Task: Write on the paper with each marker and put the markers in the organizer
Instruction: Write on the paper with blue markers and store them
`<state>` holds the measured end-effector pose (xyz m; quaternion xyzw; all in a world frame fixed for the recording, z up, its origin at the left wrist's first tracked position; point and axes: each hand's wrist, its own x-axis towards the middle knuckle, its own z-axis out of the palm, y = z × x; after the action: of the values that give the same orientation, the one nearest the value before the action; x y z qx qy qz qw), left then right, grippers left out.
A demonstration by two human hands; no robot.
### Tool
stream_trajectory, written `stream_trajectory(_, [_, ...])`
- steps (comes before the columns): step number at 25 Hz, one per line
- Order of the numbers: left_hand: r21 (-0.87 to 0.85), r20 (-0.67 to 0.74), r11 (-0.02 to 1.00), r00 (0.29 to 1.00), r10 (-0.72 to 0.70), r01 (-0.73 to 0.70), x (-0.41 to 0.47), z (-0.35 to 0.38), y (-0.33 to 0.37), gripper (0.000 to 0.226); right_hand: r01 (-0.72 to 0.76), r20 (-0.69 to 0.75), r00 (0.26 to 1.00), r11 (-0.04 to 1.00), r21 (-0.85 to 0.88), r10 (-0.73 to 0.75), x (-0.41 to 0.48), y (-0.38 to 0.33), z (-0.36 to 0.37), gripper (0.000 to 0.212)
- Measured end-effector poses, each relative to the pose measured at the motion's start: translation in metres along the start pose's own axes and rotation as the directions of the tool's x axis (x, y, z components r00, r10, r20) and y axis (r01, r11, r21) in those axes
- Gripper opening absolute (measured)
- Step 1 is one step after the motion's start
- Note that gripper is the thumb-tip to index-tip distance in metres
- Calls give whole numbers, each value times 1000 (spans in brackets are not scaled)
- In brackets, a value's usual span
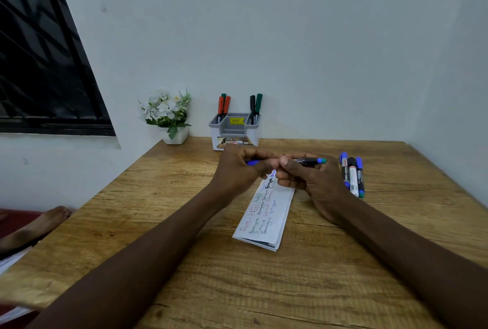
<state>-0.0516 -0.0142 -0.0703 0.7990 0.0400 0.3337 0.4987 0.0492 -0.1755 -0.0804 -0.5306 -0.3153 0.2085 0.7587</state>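
Above the far end of the folded white paper with coloured handwriting (266, 220) we hold a black-barrelled marker with blue ends (307, 161) level: our left grip (241, 170) is curled round one end, and our right grip (309, 180) pinches the barrel. The paper lies on the wooden counter (317, 276). Three loose markers (352, 174) lie together just right of our right grip. The grey and white plastic organizer (235, 130) stands by the wall
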Motion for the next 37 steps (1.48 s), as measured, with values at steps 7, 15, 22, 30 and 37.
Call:
stream_trajectory(7, [-693,108,630,914,-390,351,4,4,-2,43,-18,35,999,998,-64,20,4,4,-1,32])
stream_trajectory(15, [-306,-486,952,862,-146,-12,49,-76,-1,20,-49,67,996,987,-150,60,11,13,-2,51])
stream_trajectory(22, [75,-631,996,775,19,37,98,-117,-32,21,-36,102,993,971,-238,62,16,21,-6,42])
stream_trajectory(30, [464,-457,862,889,38,202,130,-113,-61,21,12,141,990,962,-272,27,21,28,-9,38])
stream_trajectory(37, [501,-426,824,904,-30,263,136,-105,-69,35,16,155,988,960,-280,29,22,30,-10,39])
